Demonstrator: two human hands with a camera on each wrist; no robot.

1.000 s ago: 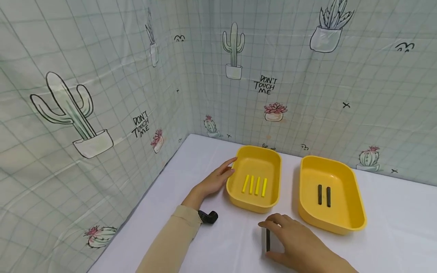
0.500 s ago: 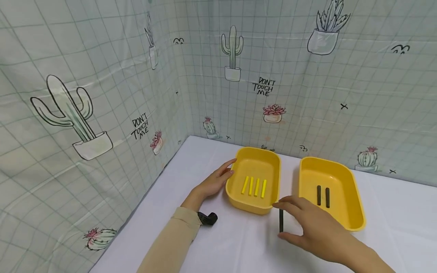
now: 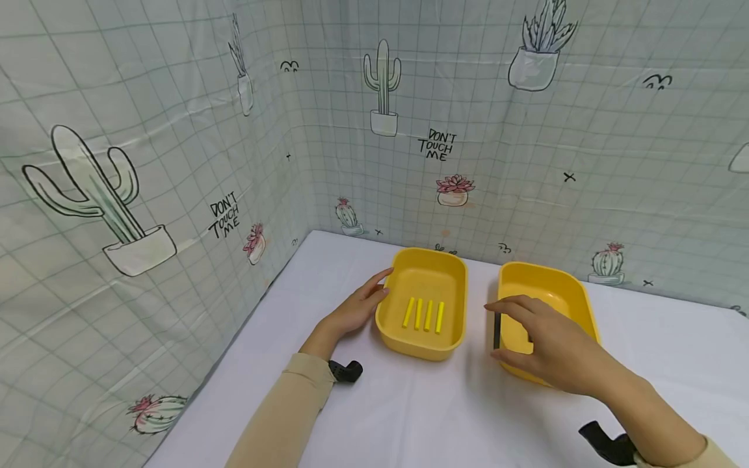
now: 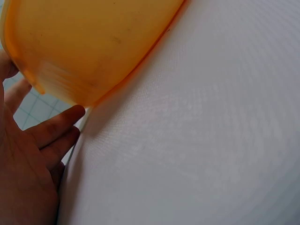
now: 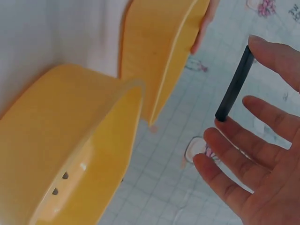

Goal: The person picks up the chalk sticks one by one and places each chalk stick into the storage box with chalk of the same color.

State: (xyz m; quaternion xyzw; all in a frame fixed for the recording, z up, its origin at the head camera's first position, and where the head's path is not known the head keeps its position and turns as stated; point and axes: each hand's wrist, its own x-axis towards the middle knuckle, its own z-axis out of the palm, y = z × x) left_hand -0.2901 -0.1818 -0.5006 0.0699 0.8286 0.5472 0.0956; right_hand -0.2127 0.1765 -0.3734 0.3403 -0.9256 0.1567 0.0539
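Observation:
My right hand (image 3: 552, 344) pinches a short black stick (image 3: 497, 330) by its two ends, between thumb and a fingertip, as the right wrist view also shows. It is raised at the near-left side of the right yellow tray (image 3: 541, 276). Two dark stick ends (image 5: 65, 175) show inside that tray in the right wrist view; the hand mostly covers them in the head view. My left hand (image 3: 350, 315) rests with extended fingers against the left side of the other yellow tray (image 3: 421, 276). Several bright yellow sticks (image 3: 429, 316) lie side by side in it.
Both trays stand on a white-covered table (image 3: 409, 416), with a narrow gap between them. A cactus-print cloth (image 3: 328, 97) rises behind and along the left. Black wrist-worn pieces (image 3: 346, 372) sit at both cuffs.
My right hand has lifted the black stick from the near table and carried it forward and right to the right tray. The left hand stays at the left tray. The head view shifts slightly.

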